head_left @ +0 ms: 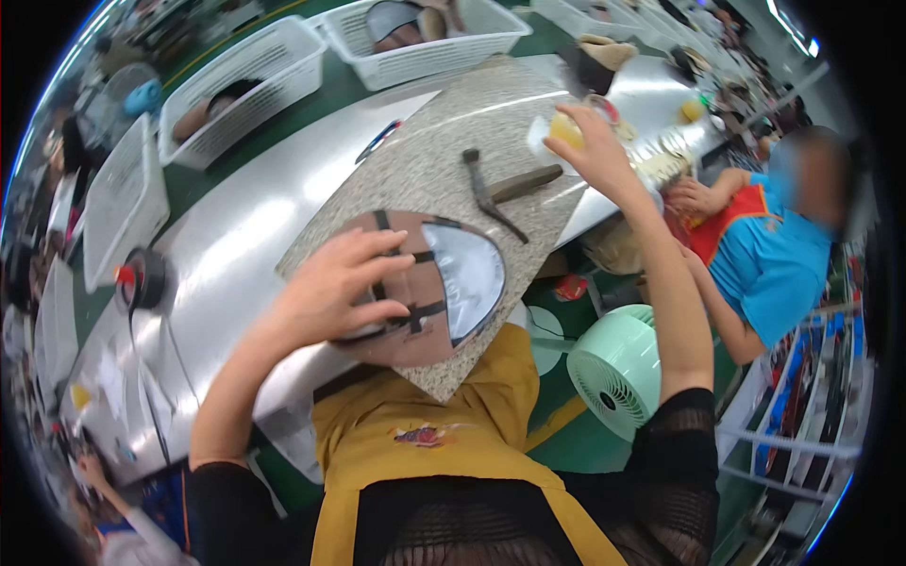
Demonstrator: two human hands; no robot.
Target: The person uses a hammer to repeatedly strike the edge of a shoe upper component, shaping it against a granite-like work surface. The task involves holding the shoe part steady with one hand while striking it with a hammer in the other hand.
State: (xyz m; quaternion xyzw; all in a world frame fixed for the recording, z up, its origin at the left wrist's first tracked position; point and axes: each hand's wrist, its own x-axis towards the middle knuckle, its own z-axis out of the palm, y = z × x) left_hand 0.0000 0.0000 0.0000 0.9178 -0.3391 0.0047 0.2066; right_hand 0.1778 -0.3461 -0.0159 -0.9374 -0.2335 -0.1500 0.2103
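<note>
My left hand (330, 288) lies flat, fingers spread, on a brown leather shoe piece (415, 335) with black strips and a shiny silver panel (467, 269). The piece rests on a speckled stone slab (444, 141). My right hand (596, 146) reaches out to the far right corner of the slab and grips a small yellow bottle (564, 127). A hammer and a dark tool (500, 189) lie on the slab between my two hands.
White baskets (241, 85) holding shoe parts line the metal bench (236, 236). A pen (379, 140) lies by the slab. A green fan (613, 368) stands on the floor below. Another person in blue (769, 255) sits at right. A round black tool (142, 278) sits at left.
</note>
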